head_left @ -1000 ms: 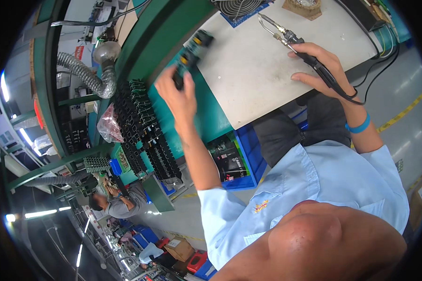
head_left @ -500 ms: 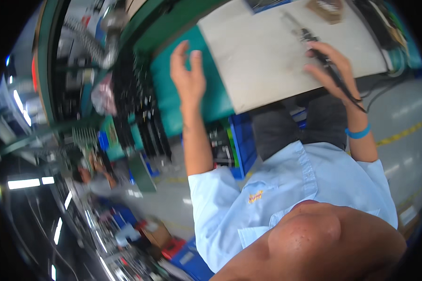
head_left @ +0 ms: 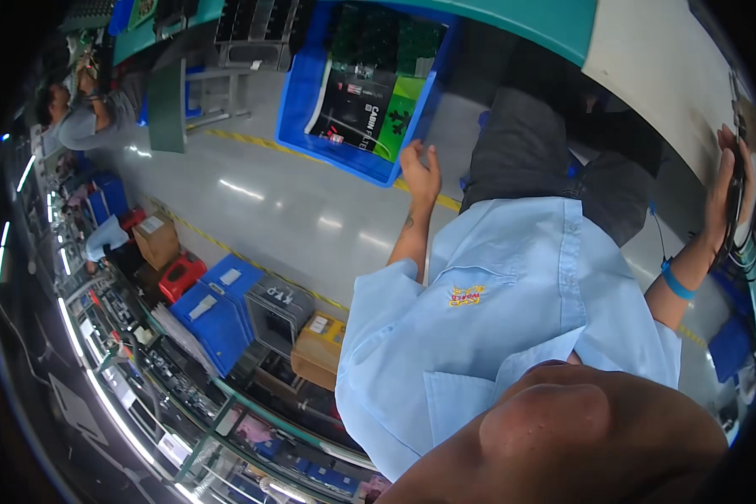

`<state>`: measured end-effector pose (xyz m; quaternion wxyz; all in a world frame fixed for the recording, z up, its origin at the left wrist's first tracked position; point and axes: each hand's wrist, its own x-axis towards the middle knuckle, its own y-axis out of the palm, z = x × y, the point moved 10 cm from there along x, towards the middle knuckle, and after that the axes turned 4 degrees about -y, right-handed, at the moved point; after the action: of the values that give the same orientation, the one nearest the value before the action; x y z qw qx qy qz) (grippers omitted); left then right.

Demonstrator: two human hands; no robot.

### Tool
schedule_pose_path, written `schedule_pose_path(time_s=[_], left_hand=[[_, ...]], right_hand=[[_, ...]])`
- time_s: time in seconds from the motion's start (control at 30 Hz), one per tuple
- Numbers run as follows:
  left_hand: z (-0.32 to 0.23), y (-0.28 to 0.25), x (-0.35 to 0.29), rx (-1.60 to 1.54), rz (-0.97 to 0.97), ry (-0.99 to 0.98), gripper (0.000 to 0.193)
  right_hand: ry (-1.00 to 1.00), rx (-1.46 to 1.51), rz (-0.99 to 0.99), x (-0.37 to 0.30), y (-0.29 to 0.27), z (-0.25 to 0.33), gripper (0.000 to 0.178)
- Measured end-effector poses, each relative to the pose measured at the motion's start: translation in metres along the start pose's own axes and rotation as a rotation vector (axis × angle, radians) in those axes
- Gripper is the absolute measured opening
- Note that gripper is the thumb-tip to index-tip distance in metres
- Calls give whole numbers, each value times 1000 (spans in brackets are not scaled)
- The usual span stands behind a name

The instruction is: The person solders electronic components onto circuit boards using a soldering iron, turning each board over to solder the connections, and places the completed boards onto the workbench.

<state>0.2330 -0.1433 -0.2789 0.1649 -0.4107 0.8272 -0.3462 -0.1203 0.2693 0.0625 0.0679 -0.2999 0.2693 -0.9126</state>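
My left hand (head_left: pixel 422 172) is beside the near right corner of a blue plastic bin (head_left: pixel 290 118), its thumb and fingers apart. The fingertips overlap the bin's rim in view; whether they touch it I cannot tell. Inside the bin lie a black and green printed carton (head_left: pixel 357 109) and dark green board-like pieces (head_left: pixel 416 42). At the far right edge, my right hand (head_left: pixel 725 189) is wrapped round a slim black-handled corded tool (head_left: pixel 737 197), seen edge-on beside the white work surface (head_left: pixel 659 71). Its tip cannot be made out.
A teal-topped bench edge (head_left: pixel 521 25) runs along the top. Black slotted racks (head_left: pixel 256 38) stand left of the bin. Blue crates (head_left: pixel 218 307), a grey crate (head_left: pixel 279 315) and cardboard boxes (head_left: pixel 319 349) line the floor at lower left. Another person (head_left: pixel 101 118) sits at upper left.
The view has swung left and down, bringing the bin into fuller sight. My left hand has gone from above the teal mat to the bin's corner. My right hand keeps the black-handled tool.
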Motion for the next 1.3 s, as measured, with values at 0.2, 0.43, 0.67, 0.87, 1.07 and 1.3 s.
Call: schedule_pose_path(time_s=[0.2,0.43,0.67,0.87,1.07,1.3], left_hand=[[40,19,79,28,-93,28,45],[157,136,216,138,166,-377,71],[182,185,267,415,226,-409,78],[155,182,273,277,380,-535,81],[153,187,281,282,413,-564,80],[192,168,311,322,494,-541,79]], right_hand=[[-50,-97,67,6,54,38,27],[-84,-281,61,16,69,27,25],[-34,-310,7,11,65,18,22],[58,-393,3,9,56,3,22],[-49,-355,-81,17,76,26,29],[-31,-400,-44,15,72,17,37]])
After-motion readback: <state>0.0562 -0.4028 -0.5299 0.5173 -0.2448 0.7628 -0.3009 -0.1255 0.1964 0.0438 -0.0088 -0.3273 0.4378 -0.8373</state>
